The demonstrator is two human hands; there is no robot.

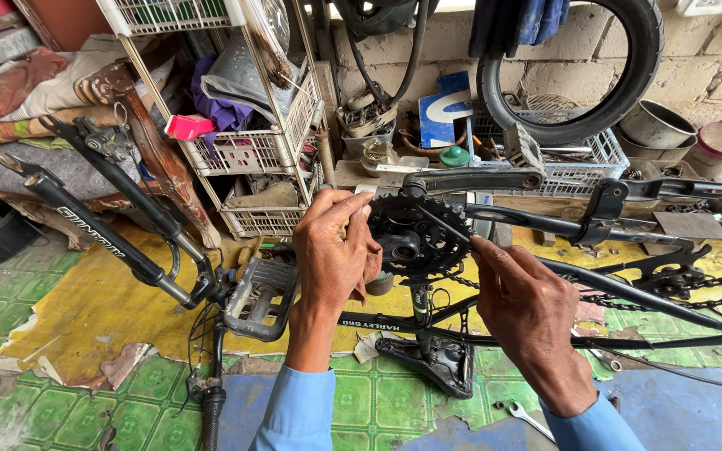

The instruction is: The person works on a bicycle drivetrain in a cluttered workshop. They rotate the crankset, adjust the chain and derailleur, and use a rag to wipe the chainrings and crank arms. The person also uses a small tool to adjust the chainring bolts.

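Black chainring (418,235) of the upturned bicycle frame (628,288) sits between both hands, face toward the camera; its crank arm (471,180) runs long-axis toward 3 o'clock along the top. Left hand (338,250) is closed around the ring's 9 o'clock edge, touching the teeth. Right hand (528,305) is narrow, fingertips pinched at the 4 o'clock edge; what they pinch I cannot tell. The left is the nearer.

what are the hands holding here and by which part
The left hand grips the black chainring of the upturned bicycle at its left toothed edge. The right hand only touches the chainring's right edge with its fingertips; whether it holds something small cannot be told.
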